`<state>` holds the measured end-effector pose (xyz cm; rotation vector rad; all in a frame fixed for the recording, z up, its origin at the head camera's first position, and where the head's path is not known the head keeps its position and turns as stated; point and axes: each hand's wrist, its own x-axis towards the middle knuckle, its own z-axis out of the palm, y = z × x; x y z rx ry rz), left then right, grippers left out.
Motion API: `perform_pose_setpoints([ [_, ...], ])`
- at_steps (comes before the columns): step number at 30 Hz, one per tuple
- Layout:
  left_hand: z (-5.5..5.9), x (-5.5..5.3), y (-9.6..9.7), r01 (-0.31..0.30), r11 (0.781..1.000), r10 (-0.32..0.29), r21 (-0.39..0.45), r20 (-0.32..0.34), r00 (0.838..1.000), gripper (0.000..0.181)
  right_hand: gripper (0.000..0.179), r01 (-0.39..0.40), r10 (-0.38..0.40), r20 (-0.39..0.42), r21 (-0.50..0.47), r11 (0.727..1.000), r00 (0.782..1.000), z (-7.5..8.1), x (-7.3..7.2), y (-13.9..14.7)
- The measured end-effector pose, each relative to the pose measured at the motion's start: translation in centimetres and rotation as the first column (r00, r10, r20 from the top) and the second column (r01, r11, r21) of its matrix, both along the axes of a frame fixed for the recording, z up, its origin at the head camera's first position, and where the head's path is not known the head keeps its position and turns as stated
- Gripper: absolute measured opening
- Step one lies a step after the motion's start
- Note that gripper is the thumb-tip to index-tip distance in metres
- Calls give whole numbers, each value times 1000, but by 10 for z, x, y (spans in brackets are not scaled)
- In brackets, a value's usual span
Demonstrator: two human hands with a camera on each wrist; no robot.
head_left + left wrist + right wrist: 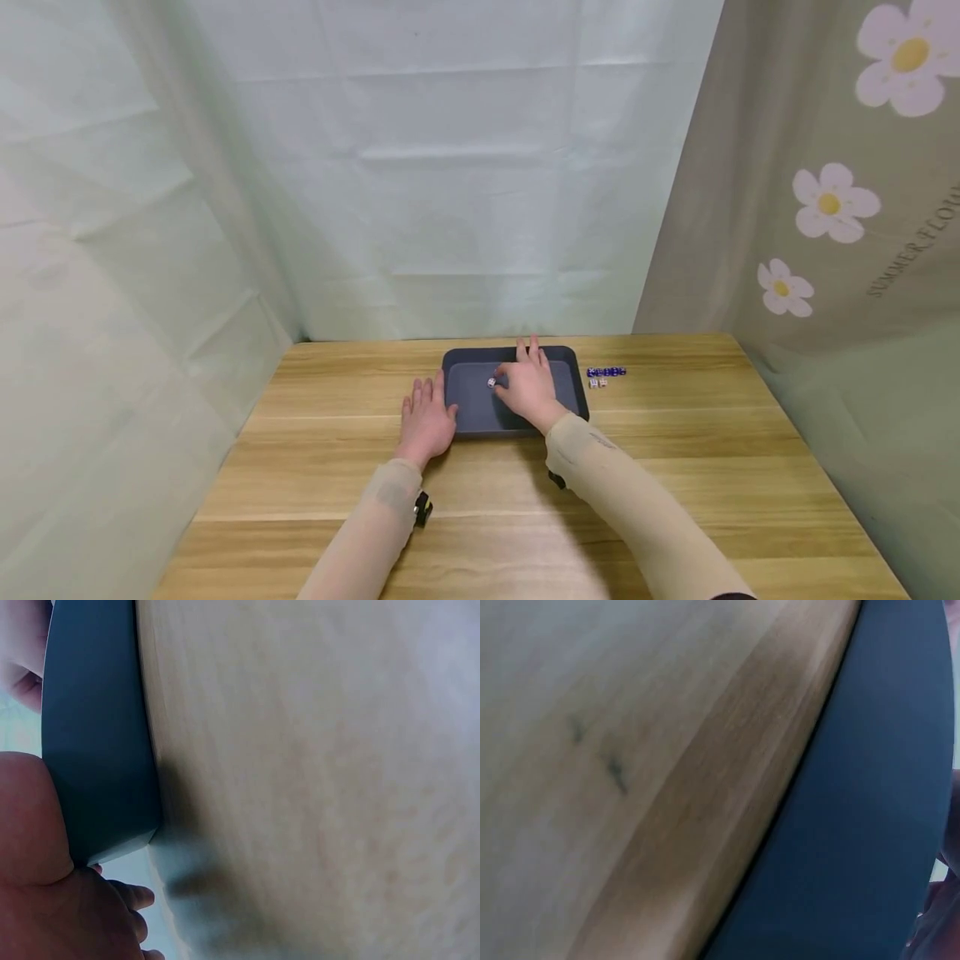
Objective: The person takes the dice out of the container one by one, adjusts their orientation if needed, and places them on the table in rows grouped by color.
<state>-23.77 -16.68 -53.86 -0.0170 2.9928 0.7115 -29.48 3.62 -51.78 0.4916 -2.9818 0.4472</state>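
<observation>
A dark grey rectangular tray (468, 421) lies on the wooden table. Over it, my right hand (527, 387) has thumb and index finger curled at a small white die (491, 382), pinching it at the fingertips. The other right-hand fingers stretch toward the tray's far rim. Flat beside the tray's left side is my left hand (427, 421), fingers spread and straight, thumb at the rim. In the left wrist view, part of that hand (67, 919) overlaps the tray's outer wall (101, 735). The right wrist view mostly catches the tray wall (847, 795); the die is hidden there.
Right of the tray, several blue dice (606, 372) stand in a row, with two white dice (597, 383) in front of them. Pale cloth (465, 167) hangs behind the wooden table (675, 483), and a flowered curtain (825, 333) hangs at the right.
</observation>
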Motion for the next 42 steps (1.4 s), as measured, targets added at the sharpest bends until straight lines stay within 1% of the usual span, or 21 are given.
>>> perform_pose_setpoints([
  [5, 0, 0, -2, 5, 1000, -5, -15, 3, 1000, 75, 22, 9, -9, 5, 22, 1000, 1000, -2, -1, -7],
  [9, -1, 0, -3, 6, 1000, -6, -13, 2, 1000, 74, 20, 9, -9, -15, 39, 999, 1000, -2, -1, -13],
  [13, 0, 0, -3, 6, 1000, -6, -2, -11, 1000, 73, 20, 21, -19, -31, 77, 997, 999, -3, 0, -17],
  [16, -1, 0, -3, 9, 1000, -9, -7, -8, 1000, 73, 18, 36, -33, -34, 89, 995, 999, -4, 1, -19],
  [20, -6, -2, -5, 13, 1000, -13, 0, -1, 1000, 75, 14, 51, -46, -41, 117, 992, 998, -6, 0, -22],
  [24, -9, -3, -6, 13, 1000, -14, 16, 7, 1000, 75, 9, 61, -59, -21, 154, 986, 998, -7, -2, -26],
  [26, -10, -4, -6, 13, 1000, -13, 12, 19, 1000, 76, 8, 67, -65, -13, 172, 983, 998, -7, -2, -28],
  [28, -8, -2, -5, 12, 1000, -12, 11, 14, 1000, 75, 8, 72, -71, -9, 195, 978, 997, -6, -3, -30],
  [35, 2, 3, -1, 7, 1000, -7, -8, -7, 1000, 73, 17, 89, -80, -46, 264, 960, 996, -5, -2, -33],
  [39, 3, 2, -1, 5, 1000, -5, -19, -14, 1000, 73, 19, 92, -83, -42, 288, 953, 996, -3, -2, -35],
  [42, 2, 2, -2, 2, 1000, -2, -15, -20, 1000, 73, 19, 94, -88, -37, 287, 953, 995, -3, -2, -36],
])
